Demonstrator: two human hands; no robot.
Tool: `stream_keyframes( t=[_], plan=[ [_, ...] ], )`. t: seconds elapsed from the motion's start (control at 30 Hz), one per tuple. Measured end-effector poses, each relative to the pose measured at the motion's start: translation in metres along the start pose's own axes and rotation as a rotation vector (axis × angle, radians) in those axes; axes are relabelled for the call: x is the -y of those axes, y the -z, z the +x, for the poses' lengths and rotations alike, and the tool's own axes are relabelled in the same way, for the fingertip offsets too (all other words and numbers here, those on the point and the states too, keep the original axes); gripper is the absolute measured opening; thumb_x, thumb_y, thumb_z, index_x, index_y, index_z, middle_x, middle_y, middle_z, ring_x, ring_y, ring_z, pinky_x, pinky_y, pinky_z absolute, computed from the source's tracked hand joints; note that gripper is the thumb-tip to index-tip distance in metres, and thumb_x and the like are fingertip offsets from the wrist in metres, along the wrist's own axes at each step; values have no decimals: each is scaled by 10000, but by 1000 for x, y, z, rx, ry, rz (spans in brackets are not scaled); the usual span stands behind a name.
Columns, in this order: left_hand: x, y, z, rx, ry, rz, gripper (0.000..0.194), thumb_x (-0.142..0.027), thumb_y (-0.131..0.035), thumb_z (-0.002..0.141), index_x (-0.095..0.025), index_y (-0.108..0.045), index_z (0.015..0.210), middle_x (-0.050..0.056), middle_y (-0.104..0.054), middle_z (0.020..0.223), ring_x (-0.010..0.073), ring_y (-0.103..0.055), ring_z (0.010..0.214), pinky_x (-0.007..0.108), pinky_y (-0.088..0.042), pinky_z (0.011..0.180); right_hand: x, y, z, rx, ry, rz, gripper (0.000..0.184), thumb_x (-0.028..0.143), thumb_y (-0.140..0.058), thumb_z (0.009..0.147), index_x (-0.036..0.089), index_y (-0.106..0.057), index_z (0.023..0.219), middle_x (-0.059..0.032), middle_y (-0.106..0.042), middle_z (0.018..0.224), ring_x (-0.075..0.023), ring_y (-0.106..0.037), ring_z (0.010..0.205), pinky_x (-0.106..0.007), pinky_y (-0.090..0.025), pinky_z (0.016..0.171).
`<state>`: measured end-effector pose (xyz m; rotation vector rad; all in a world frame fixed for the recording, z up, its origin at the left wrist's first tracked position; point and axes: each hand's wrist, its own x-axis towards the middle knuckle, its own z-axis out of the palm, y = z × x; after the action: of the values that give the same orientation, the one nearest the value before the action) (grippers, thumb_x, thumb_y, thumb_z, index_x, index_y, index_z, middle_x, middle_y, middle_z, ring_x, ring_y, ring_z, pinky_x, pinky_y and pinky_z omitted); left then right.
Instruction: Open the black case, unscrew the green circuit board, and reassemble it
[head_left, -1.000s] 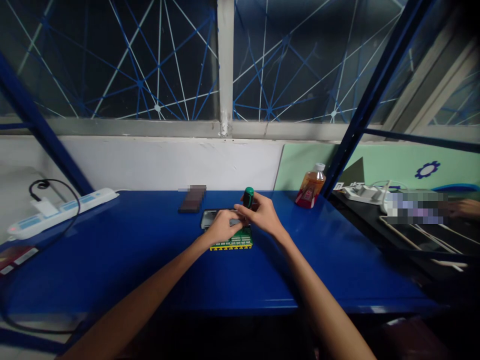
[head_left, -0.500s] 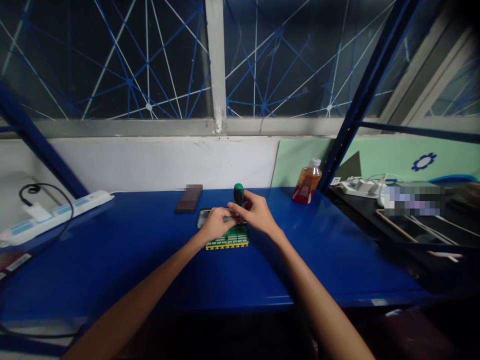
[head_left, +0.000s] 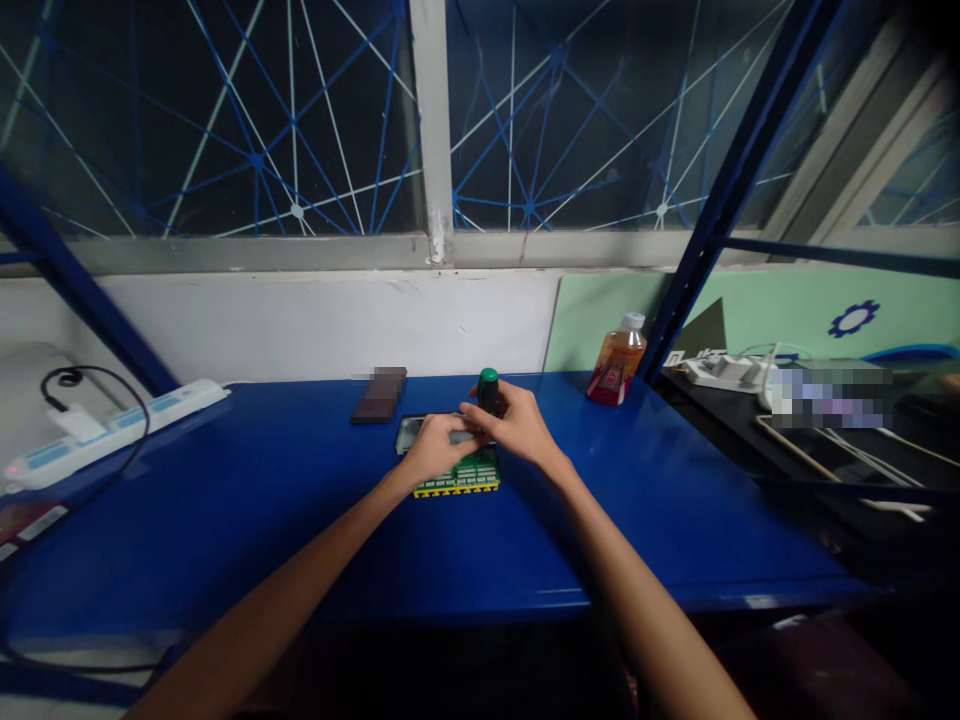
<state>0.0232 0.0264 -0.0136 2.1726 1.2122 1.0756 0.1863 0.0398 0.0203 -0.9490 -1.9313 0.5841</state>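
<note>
My right hand is closed around a screwdriver with a green and black handle. The screwdriver stands nearly upright, its shaft and tip hidden by my hands. Beneath them lies a green circuit board with a yellow toothed strip along its near edge. My left hand is over the board's left part, with fingers and thumb drawn together near the screwdriver; what they pinch is hidden. Partly behind my left hand is a grey tray-like piece with a dark rim.
A dark flat object, partly blurred out, lies behind on the blue table. A drink bottle stands at the back right. On the left is a white power strip with a black cable. Cables and chargers lie on the right-hand surface.
The screwdriver's handle has shifted slightly to the right with my right hand. My left hand stays by the board in nearly the same pose.
</note>
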Motion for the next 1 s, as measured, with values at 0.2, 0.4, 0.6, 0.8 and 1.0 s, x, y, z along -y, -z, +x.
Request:
stream_keyframes(
  t=[0.2,0.4,0.6,0.8,1.0],
  plan=[
    [-3,0,-1,48,-56,0,225,-276,-596,803,-170,-751,925,58,-745,930,218,-676,876,310,-485,825,1,0,0,1,-10,-1,323,496,-558,817,196,-630,915,-10,-586,672,-139,-477,578,-294,-330,547],
    [1,-1,-2,18,1,-9,226,-297,-615,789,-155,-748,904,69,-743,938,220,-676,875,311,-493,818,0,0,0,0,7,-20,326,502,-560,820,191,-631,888,-7,-592,665,-129,-467,558,-287,-321,529],
    [3,0,-3,65,-48,-29,199,-271,-588,817,-160,-739,886,50,-739,899,211,-673,886,313,-482,853,-1,-1,0,6,7,-68,290,468,-549,828,186,-615,831,-5,-593,659,-119,-458,547,-277,-298,526],
    [4,-1,-3,30,3,-26,218,-318,-626,795,-146,-743,862,81,-736,891,224,-671,881,320,-486,826,-1,-1,0,7,19,-71,300,489,-536,830,202,-554,744,6,-544,618,-125,-454,544,-286,-293,522],
    [2,1,-4,66,-44,-23,245,-293,-569,819,-162,-742,935,83,-728,932,219,-660,912,338,-473,878,-2,-1,1,9,-2,-53,296,483,-529,826,208,-515,720,11,-513,593,-126,-443,529,-289,-295,522]
  ],
)
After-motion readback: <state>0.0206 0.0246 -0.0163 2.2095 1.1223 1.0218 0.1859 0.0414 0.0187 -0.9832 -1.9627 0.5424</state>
